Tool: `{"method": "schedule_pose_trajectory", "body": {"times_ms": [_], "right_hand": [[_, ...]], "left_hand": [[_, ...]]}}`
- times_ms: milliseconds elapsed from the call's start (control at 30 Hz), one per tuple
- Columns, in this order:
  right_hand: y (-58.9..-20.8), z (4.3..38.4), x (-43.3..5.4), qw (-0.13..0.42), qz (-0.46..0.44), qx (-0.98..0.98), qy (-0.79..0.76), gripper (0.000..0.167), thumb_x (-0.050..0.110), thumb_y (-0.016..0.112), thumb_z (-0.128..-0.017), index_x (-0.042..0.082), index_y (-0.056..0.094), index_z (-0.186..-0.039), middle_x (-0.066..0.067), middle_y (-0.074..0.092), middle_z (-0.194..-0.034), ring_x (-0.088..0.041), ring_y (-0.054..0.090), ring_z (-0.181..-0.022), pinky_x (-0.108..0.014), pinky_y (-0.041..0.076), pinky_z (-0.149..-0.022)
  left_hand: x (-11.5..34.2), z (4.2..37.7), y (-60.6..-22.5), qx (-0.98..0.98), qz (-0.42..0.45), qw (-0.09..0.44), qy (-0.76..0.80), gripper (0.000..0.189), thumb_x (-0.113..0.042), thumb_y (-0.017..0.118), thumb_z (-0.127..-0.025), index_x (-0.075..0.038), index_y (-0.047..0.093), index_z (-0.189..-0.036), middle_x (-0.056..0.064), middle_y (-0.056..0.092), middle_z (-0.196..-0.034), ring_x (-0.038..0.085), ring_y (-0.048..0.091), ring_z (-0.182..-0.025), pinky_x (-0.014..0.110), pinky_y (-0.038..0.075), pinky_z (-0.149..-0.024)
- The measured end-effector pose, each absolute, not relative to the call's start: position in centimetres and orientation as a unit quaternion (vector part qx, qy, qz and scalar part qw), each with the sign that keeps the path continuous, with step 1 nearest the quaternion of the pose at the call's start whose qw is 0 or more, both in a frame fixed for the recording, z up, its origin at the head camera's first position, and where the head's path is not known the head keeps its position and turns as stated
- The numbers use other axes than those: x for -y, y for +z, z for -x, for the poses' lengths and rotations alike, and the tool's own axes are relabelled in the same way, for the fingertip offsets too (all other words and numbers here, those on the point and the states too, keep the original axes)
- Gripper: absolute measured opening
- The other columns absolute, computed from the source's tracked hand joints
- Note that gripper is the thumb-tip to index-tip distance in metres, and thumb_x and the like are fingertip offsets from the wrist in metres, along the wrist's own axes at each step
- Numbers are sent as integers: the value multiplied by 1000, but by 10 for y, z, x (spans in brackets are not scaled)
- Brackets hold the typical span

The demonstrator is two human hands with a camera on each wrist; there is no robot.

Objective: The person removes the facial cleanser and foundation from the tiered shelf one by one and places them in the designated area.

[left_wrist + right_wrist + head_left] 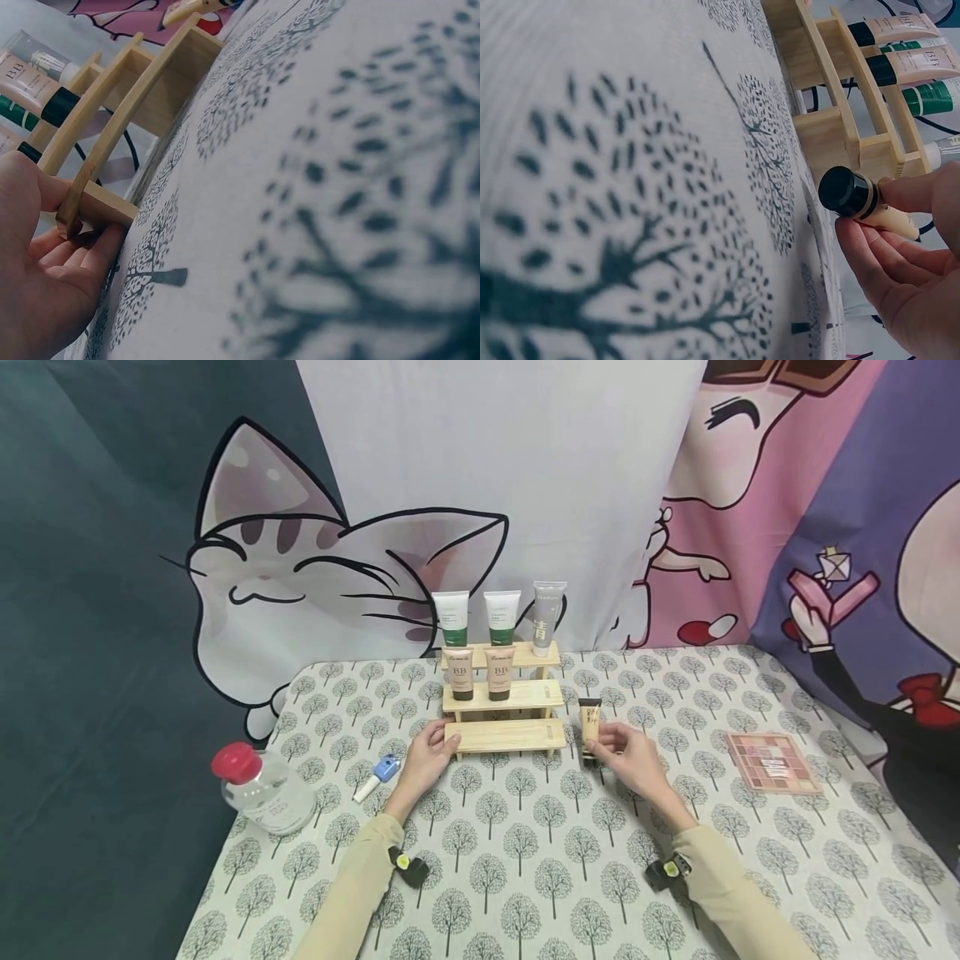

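A three-step wooden display rack [506, 737] stands at the table's middle. My left hand [426, 762] grips the left end of its lowest step, thumb on top and fingers beneath, as the left wrist view shows. To the right of the rack, my right hand [634, 763] pinches a small beige squeeze tube [591, 720] between thumb and fingers. Its black cap [844, 191] points down. Two BB cream tubes [458, 672] stand on the middle step. On the top step are two white-and-green tubes [452, 614] and a grey tube [548, 618].
A clear bottle with a red cap [237, 763] leans at the table's left edge. Nearby lies a blue bottle with a white cap [386, 767]. An eyeshadow palette [772, 763] lies at the right. Behind the table hangs a cartoon-printed curtain [480, 460].
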State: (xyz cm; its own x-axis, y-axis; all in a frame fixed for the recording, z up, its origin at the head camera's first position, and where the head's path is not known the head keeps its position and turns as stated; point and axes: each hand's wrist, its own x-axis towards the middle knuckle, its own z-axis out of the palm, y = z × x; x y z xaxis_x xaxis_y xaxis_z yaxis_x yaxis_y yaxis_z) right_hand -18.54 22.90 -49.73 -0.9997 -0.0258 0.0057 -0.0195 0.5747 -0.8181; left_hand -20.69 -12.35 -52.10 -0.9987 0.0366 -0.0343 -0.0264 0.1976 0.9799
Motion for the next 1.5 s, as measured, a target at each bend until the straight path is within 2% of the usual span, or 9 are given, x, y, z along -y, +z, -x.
{"method": "schedule_pose_trajectory", "body": {"times_ms": [200, 367, 600, 733, 967, 1100, 1267, 1367, 1500], "right_hand": [[-501, 187, -229, 22, 6, -886, -464, 42, 26, 75, -93, -3, 63, -122, -18, 74, -104, -17, 70, -84, -20, 61, -69], [-502, 188, -228, 29, -7, -893, -448, 42, 27, 74, -93, -3, 64, -120, -18, 74, -103, -19, 70, -85, -23, 60, -72], [-500, 188, -226, 27, -25, -908, -417, 40, 29, 76, -90, -2, 67, -114, -16, 74, -98, -21, 69, -83, -25, 59, -64], [-499, 188, -225, 34, -35, -908, -415, 41, 29, 76, -90, -3, 68, -114, -15, 73, -96, -19, 67, -78, -24, 59, -60], [-499, 189, -224, 55, -53, -907, -414, 41, 30, 75, -91, -3, 67, -115, -16, 73, -98, -17, 66, -76, -24, 60, -63], [-497, 187, -223, 35, -39, -915, -401, 41, 28, 74, -92, -5, 67, -116, -18, 73, -99, -21, 68, -81, -24, 60, -65], [-492, 187, -221, -39, -10, -922, -384, 39, 19, 74, -91, -9, 66, -117, -19, 74, -96, -25, 70, -81, -23, 60, -65], [-486, 187, -218, -76, 0, -924, -376, 38, 16, 75, -90, -10, 67, -116, -20, 75, -94, -27, 71, -80, -29, 62, -69], [-477, 188, -214, -97, 9, -924, -370, 37, 16, 76, -90, -9, 68, -117, -21, 75, -97, -34, 73, -84, -45, 64, -78]], "left_hand": [[124, 207, -521, -772, -9, 27, 635, 47, -11, 64, -99, 2, 51, -142, 30, 57, -140, 41, 60, -128, 42, 52, -109], [124, 206, -520, -774, -11, 26, 633, 47, -11, 62, -100, 4, 49, -142, 32, 54, -141, 44, 58, -129, 46, 50, -111], [123, 205, -518, -772, -2, 29, 635, 46, -12, 65, -98, -2, 53, -141, 27, 59, -140, 39, 61, -127, 42, 52, -110], [124, 205, -519, -771, -2, 28, 637, 45, -11, 65, -98, -1, 53, -140, 28, 59, -139, 39, 62, -127, 42, 52, -110], [124, 206, -519, -769, -8, 24, 638, 45, -12, 65, -98, 0, 53, -140, 29, 58, -139, 40, 60, -128, 44, 51, -111], [124, 207, -518, -771, -14, 28, 636, 47, -11, 63, -100, 4, 50, -142, 30, 56, -140, 42, 59, -128, 45, 49, -112], [124, 203, -507, -773, -13, 37, 634, 47, -8, 61, -100, 6, 48, -143, 31, 55, -141, 43, 59, -128, 46, 50, -111], [124, 205, -514, -769, -12, 26, 639, 46, -10, 63, -99, 3, 51, -141, 30, 57, -140, 42, 60, -127, 44, 51, -111], [124, 207, -521, -770, -8, 20, 638, 45, -12, 65, -99, 1, 53, -140, 28, 58, -139, 40, 61, -127, 44, 51, -110]]}}
